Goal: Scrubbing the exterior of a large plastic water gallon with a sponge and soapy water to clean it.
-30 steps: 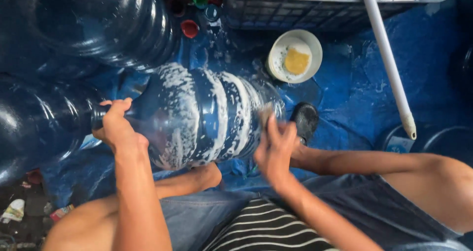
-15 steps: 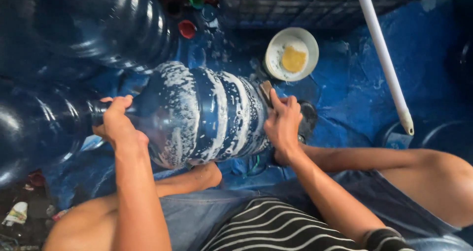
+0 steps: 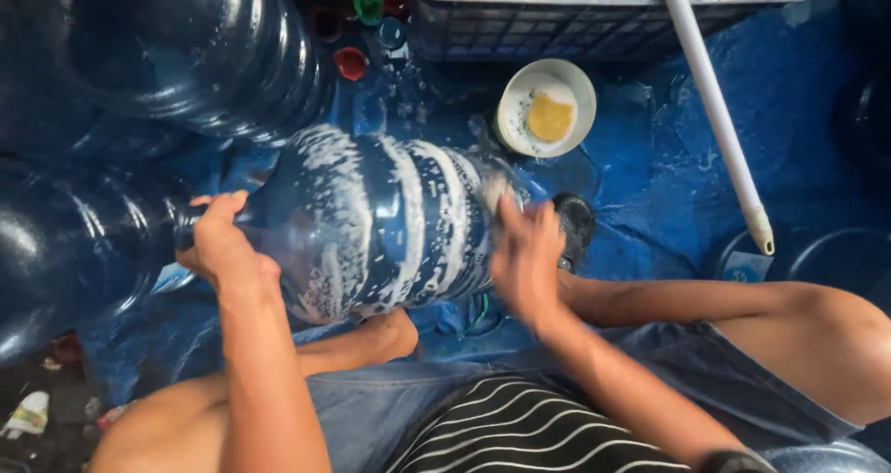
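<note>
Big blue water jug [image 3: 390,222] lies on its side on the blue tarp [image 3: 650,167], neck to the person's left, base to the right, right in front of the knees. Body is streaked with white suds in bands.

Left hand [image 3: 223,246] is closed around the neck end. Reads as an anchor: the jug is round and would roll otherwise. Fingers wrap over the top, thumb side toward the body.

Right hand [image 3: 524,255] sits at the base end, blurred. Cannot tell how far open it is or whether it holds a sponge or cloth; it looks pressed flat against the soapy side.

A bare foot [image 3: 385,334] is tucked under the near side of the jug, acting like a chock.

Room:
- Left and far left: more blue jugs [image 3: 176,55] crowd in, one touching or nearly touching the neck end. No slack there.
- Far side: small coloured caps [image 3: 351,63] near the stacked jugs, then a plastic crate [image 3: 613,9] along the top edge.
- Just beyond the base: white bowl [image 3: 545,108] with a yellow sponge [image 3: 549,117] in it, near but apart from the jug.
- Right: white pole [image 3: 715,111] runs diagonally, tip down on the tarp, well apart from the jug. Open tarp between bowl and pole is the only free patch.
- Dark drain-like object [image 3: 577,222] just beside the right hand.
</note>
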